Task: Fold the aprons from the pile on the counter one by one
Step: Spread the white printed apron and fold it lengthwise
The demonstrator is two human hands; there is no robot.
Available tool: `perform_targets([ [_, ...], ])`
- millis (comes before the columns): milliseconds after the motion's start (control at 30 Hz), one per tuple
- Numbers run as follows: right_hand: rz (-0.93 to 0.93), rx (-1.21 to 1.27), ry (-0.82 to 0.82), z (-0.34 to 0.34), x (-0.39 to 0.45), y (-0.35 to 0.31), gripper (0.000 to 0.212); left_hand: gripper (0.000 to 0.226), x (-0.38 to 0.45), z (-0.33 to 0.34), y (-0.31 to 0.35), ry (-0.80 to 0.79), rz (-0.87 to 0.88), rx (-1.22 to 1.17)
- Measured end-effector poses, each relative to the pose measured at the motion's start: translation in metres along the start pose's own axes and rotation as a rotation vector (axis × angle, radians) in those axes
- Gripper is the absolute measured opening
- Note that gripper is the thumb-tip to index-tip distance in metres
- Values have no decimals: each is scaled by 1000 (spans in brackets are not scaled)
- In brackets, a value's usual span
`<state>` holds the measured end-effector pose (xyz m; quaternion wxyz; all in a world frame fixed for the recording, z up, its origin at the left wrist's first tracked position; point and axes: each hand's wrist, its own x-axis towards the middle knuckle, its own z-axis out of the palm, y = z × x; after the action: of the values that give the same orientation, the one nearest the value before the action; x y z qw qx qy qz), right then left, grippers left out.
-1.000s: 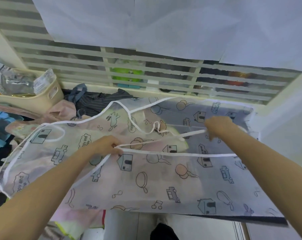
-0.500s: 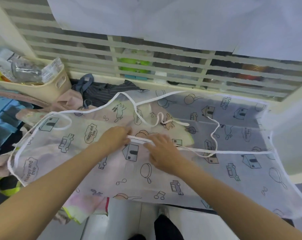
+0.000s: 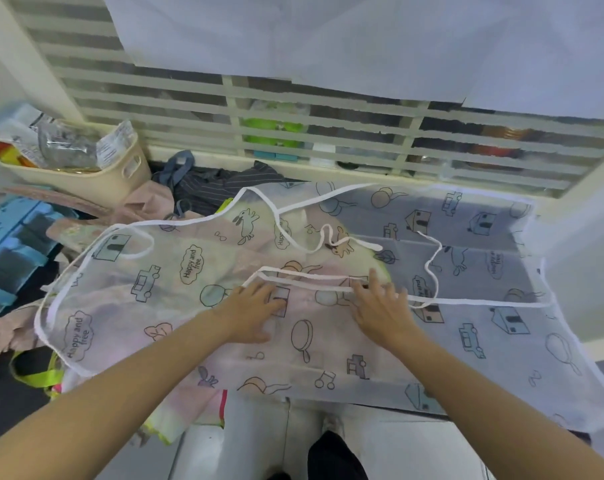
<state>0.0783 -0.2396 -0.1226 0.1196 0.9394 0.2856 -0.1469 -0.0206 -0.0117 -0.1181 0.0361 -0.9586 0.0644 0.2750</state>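
The printed apron (image 3: pixel 328 306) lies spread flat across the counter, over the pile at nine o'clock. My left hand (image 3: pixel 255 310) and right hand (image 3: pixel 380 306) press on its middle, fingers straight and spread, gripping nothing. To fold cleanly, I should lay the white tie (image 3: pixel 314 282) inside before doubling the apron over.

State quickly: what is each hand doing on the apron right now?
Left hand: open, fingers flat on the apron.
Right hand: open, fingers pressing the white strap.
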Motion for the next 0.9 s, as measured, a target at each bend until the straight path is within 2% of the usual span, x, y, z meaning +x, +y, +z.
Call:
perform_targets([
  [67,51,-31,71,-5,-2,20,37,56,6,-24,-6,-14,38,-35],
  [133,94,-42,-18,-10,-2,39,27,42,15,-45,-15,-90,31,-97],
  [200,120,-63,-152,-12,0,58,27,25,25,-68,-20,-142,3,-205],
  [267,110,-91,-154,-15,6,72,30,17,34,-90,-22,-12,-8,-293],
  [333,73,-147,-118,-19,18,84,36,18,46,-113,-19,216,-13,-367],
  [400,64,-212,-169,-20,29,91,39,18,64,-132,-13,344,-18,-342],
  [600,-58,-400,-212,-17,57,117,29,64,128,-151,-3,421,-130,-76],
  [733,-120,-423,-250,-29,64,144,29,67,158,-146,4,469,-304,56],
  [833,-136,-333,-417,-37,65,164,21,66,177,-142,-2,549,-355,153],
  [867,-159,-253,-536,-39,63,168,9,66,181,-144,-1,560,-363,162],
  [900,-183,-186,-661,-43,60,168,7,64,181,-145,-2,547,-362,170],
])
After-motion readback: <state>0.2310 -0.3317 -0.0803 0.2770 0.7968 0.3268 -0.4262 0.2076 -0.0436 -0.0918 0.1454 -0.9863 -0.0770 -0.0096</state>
